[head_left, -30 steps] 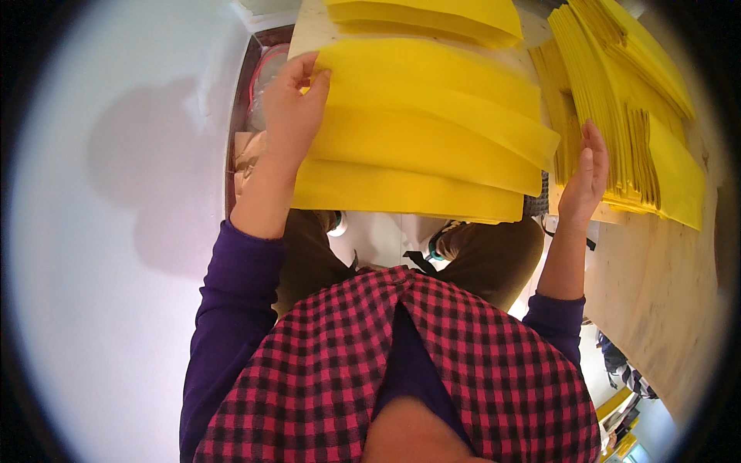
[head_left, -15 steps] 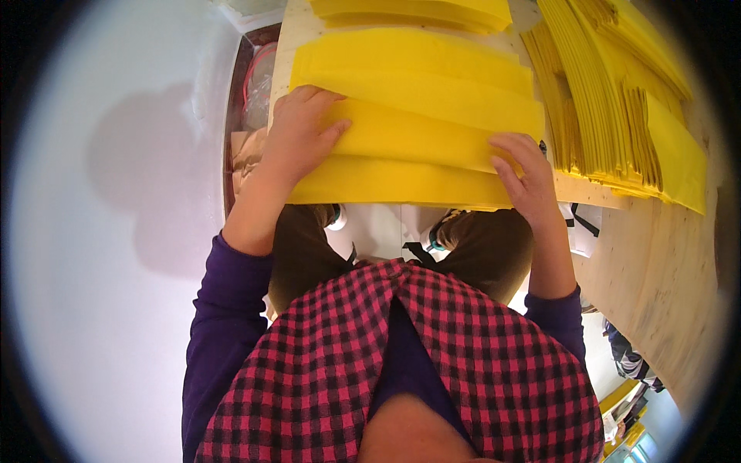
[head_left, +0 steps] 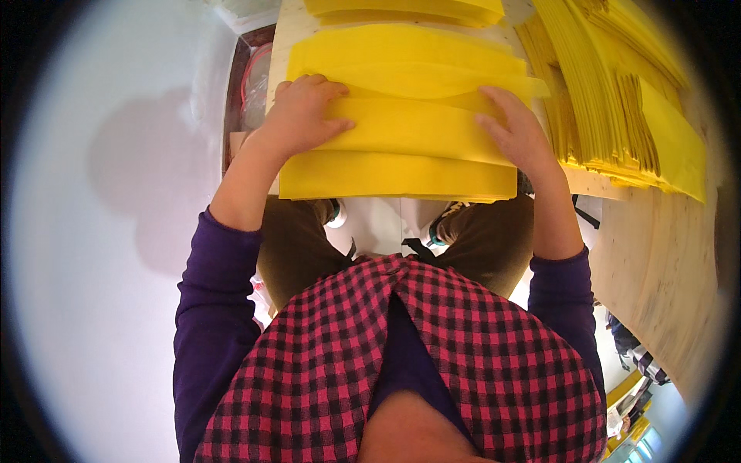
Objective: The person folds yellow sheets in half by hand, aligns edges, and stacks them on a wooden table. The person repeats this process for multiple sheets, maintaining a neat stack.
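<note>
A stack of yellow sheets, thin and fabric-like (head_left: 401, 179), lies at the near edge of the table in front of me. Across its top runs a loose yellow flap (head_left: 409, 123), its far edge slightly raised and wavy. My left hand (head_left: 307, 116) rests on the left end of this flap, fingers stretched away from me and thumb held apart. At the other end my right hand (head_left: 512, 130) touches the flap with fingers extended and thumb separate. Both hands look open; the undersides of the fingertips are hidden.
Folded yellow pieces (head_left: 598, 92) are piled at the right, and another yellow stack (head_left: 409, 11) lies at the far edge of view. A wooden board (head_left: 656, 255) extends on the right. The white wall (head_left: 116, 231) is close on my left.
My right hand has moved away from me and slightly left, carrying the flap's right part farther up the stack. My left hand has shifted only a little.
</note>
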`<state>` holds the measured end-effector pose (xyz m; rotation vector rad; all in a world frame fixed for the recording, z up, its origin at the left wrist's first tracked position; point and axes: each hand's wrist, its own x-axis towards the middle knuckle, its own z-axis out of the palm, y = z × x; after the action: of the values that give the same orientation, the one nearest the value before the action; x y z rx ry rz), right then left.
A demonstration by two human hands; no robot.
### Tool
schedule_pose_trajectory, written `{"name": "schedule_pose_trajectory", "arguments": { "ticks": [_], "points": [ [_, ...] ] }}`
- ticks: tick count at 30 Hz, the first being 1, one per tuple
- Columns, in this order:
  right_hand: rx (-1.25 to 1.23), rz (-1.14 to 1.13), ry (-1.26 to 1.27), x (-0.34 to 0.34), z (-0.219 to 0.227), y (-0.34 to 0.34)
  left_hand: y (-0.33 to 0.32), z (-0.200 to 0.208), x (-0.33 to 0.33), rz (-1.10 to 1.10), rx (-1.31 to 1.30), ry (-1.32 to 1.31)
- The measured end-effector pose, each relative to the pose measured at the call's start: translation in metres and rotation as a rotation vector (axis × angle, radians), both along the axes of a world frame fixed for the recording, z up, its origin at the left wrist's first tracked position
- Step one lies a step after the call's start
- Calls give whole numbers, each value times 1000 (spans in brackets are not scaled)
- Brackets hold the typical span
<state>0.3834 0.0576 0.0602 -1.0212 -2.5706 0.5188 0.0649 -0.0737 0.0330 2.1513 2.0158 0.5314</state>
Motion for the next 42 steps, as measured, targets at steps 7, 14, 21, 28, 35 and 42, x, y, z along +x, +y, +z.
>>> {"name": "schedule_pose_trajectory", "arguments": {
  "ticks": [7, 14, 21, 28, 35, 42],
  "points": [
    [-55, 111, -145, -7, 11, 0, 8, 5, -1, -44, -42, -48],
    [-150, 194, -207, -12, 14, 14, 5, 16, 6, 41, -264, -282],
    [-270, 305, -297, -17, 18, 20, -1, 19, 7, -40, -118, -169],
    [-220, 301, -360, -26, 27, 11, 9, 11, 7, -119, -107, -106],
    [51, 185, -454, -19, 47, -43, -4, 23, 20, -204, -8, -8],
    [276, 158, -331, 2, 32, -93, -44, 32, 26, -188, 122, 44]
  ]
}}
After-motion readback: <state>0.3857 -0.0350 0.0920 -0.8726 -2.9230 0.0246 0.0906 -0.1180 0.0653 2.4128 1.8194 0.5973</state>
